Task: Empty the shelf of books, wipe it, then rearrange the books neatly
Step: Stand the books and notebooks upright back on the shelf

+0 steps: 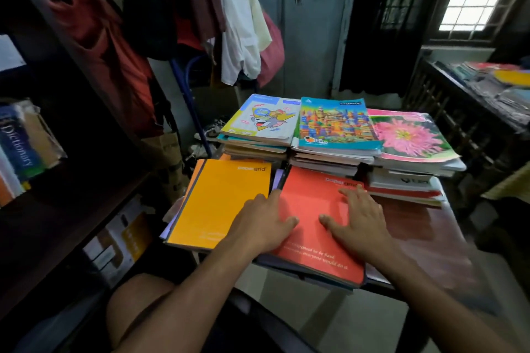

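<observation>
Several stacks of books lie on a small table (415,226). A red notebook (312,241) tops the near stack, next to an orange notebook (220,203) on its left. My left hand (263,223) rests on the red notebook's left edge, fingers straight. My right hand (358,221) lies flat on its cover. Behind stand a cartoon-cover stack (263,120), a colourful city-cover stack (335,126) and a pink flower-cover stack (410,137). The dark wooden shelf (86,186) is at the left, with a dictionary (17,149) still standing on it.
Clothes hang on a rack (200,8) behind the table. A desk with more books (487,86) stands at the right under a window. Boxes (120,238) sit low in the shelf. My knee (137,301) is below the table's near-left corner.
</observation>
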### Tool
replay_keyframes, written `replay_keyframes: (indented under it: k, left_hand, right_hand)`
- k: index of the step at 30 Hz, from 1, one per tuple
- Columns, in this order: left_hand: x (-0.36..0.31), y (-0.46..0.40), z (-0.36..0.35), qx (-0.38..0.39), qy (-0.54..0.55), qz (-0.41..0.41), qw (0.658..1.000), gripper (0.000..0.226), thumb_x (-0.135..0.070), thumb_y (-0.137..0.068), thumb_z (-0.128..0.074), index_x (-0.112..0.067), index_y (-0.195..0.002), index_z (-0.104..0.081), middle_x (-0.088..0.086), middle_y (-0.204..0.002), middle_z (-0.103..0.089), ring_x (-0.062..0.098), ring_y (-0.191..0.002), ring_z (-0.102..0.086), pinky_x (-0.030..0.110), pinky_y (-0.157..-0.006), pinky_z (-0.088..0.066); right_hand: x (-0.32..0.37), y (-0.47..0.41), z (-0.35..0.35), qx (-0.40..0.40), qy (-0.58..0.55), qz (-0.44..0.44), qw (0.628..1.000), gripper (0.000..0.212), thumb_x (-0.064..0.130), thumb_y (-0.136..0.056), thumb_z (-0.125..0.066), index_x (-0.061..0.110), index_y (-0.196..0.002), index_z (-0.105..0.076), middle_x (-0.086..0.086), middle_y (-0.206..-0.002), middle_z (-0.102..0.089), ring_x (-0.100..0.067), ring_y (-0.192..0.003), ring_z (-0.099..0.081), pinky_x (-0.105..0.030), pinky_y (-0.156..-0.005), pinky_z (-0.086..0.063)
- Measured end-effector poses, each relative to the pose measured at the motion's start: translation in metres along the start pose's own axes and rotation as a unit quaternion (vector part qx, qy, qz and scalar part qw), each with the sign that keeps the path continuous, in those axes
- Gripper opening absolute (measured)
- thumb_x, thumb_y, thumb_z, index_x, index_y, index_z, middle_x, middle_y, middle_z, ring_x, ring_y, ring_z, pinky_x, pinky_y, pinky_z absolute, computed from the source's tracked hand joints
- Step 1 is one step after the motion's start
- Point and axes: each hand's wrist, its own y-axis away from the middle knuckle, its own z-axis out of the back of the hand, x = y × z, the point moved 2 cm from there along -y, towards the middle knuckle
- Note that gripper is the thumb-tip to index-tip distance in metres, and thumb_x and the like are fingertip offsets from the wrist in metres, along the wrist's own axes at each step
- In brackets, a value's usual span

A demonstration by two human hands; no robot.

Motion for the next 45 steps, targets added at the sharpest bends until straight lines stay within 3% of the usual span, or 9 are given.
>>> replay_keyframes:
  k: [5, 10, 19, 22, 28, 36, 41, 43, 45]
  left_hand:
    - [-0.013, 0.0, -0.004, 0.012, 0.075, 0.002, 0.997, 0.067, -0.058, -0.09, -0.061, -0.031, -0.147, -0.037, 0.002, -0.137, -0.053, 0.024, -0.125, -0.052, 0.038, -0.101, -0.045]
    - [-0.024, -0.001, -0.011, 0.008, 0.076, 0.023, 0.997, 0.073, -0.061, -0.09, -0.06, -0.029, -0.15, -0.034, 0.003, -0.14, -0.047, 0.028, -0.132, -0.042, 0.041, -0.108, -0.04]
    - [-0.038, 0.022, -0.032, -0.026, 0.048, 0.008, 0.998, 0.078, -0.061, -0.089, -0.062, -0.026, -0.149, -0.027, 0.005, -0.155, -0.032, 0.027, -0.139, -0.03, 0.041, -0.115, -0.033]
    - [-0.037, 0.02, -0.026, -0.034, 0.117, 0.019, 0.992, 0.076, -0.054, -0.087, -0.069, -0.027, -0.147, -0.032, 0.002, -0.15, -0.037, 0.027, -0.138, -0.03, 0.039, -0.113, -0.034]
    - [-0.028, 0.02, -0.013, 0.012, 0.356, 0.1, 0.929, 0.056, -0.047, -0.087, -0.074, -0.025, -0.127, -0.043, -0.005, -0.121, -0.054, 0.017, -0.102, -0.057, 0.032, -0.08, -0.049]
    - [-0.062, 0.061, -0.043, 0.033, 0.522, 0.085, 0.848, 0.063, -0.037, -0.072, -0.085, -0.044, -0.121, -0.045, -0.008, -0.118, -0.066, 0.017, -0.104, -0.066, 0.046, -0.094, -0.056]
    - [-0.041, 0.087, 0.015, -0.078, 0.571, 0.037, 0.817, 0.069, -0.009, -0.076, -0.084, -0.035, -0.127, -0.046, -0.015, -0.11, -0.062, 0.013, -0.094, -0.069, 0.037, -0.083, -0.06]
    - [-0.02, 0.099, 0.045, -0.114, 0.593, 0.038, 0.796, 0.078, -0.015, -0.062, -0.085, -0.03, -0.129, -0.047, -0.015, -0.112, -0.06, 0.014, -0.094, -0.069, 0.036, -0.082, -0.059]
    - [0.025, 0.116, 0.069, -0.15, 0.589, 0.072, 0.791, 0.067, -0.019, -0.058, -0.082, -0.026, -0.119, -0.056, -0.008, -0.102, -0.067, 0.016, -0.083, -0.068, 0.032, -0.077, -0.058]
  right_hand:
    - [-0.02, 0.002, 0.009, 0.01, -0.254, -0.097, 0.962, 0.074, 0.035, -0.089, -0.073, 0.024, -0.149, -0.031, -0.006, -0.143, -0.045, -0.027, -0.124, -0.051, -0.038, -0.107, -0.042]
    - [-0.03, 0.009, 0.009, 0.023, -0.384, -0.147, 0.911, 0.073, 0.02, -0.088, -0.076, 0.029, -0.146, -0.033, -0.003, -0.124, -0.055, -0.021, -0.104, -0.062, -0.046, -0.094, -0.054]
    - [-0.026, 0.009, 0.016, 0.037, -0.375, -0.155, 0.913, 0.08, 0.016, -0.087, -0.077, 0.03, -0.149, -0.028, -0.006, -0.12, -0.056, -0.028, -0.098, -0.066, -0.052, -0.089, -0.057]
    - [-0.029, 0.012, 0.019, 0.036, -0.38, -0.164, 0.91, 0.081, 0.014, -0.088, -0.076, 0.029, -0.151, -0.027, 0.002, -0.107, -0.056, -0.023, -0.091, -0.065, -0.039, -0.074, -0.057]
    - [-0.027, 0.018, 0.028, 0.048, -0.358, -0.177, 0.915, 0.081, 0.014, -0.088, -0.076, 0.027, -0.152, -0.027, 0.004, -0.102, -0.054, -0.024, -0.088, -0.064, -0.037, -0.068, -0.055]
    - [-0.027, 0.066, 0.072, -0.006, -0.336, -0.158, 0.929, 0.075, 0.012, -0.09, -0.074, 0.021, -0.152, -0.033, 0.003, -0.106, -0.051, -0.008, -0.078, -0.056, -0.022, -0.053, -0.044]
    - [0.01, 0.068, 0.085, -0.042, -0.411, -0.085, 0.907, 0.082, 0.011, -0.084, -0.08, 0.026, -0.15, -0.033, 0.0, -0.127, -0.053, -0.014, -0.092, -0.061, -0.034, -0.07, -0.054]
    - [0.041, 0.063, 0.073, -0.03, -0.442, -0.05, 0.895, 0.078, 0.012, -0.079, -0.082, 0.023, -0.144, -0.04, -0.005, -0.126, -0.06, -0.02, -0.099, -0.065, -0.041, -0.082, -0.056]
    - [0.096, 0.054, 0.05, 0.019, -0.451, -0.005, 0.893, 0.071, 0.017, -0.076, -0.084, 0.019, -0.136, -0.046, -0.004, -0.118, -0.064, -0.017, -0.093, -0.066, -0.034, -0.075, -0.054]
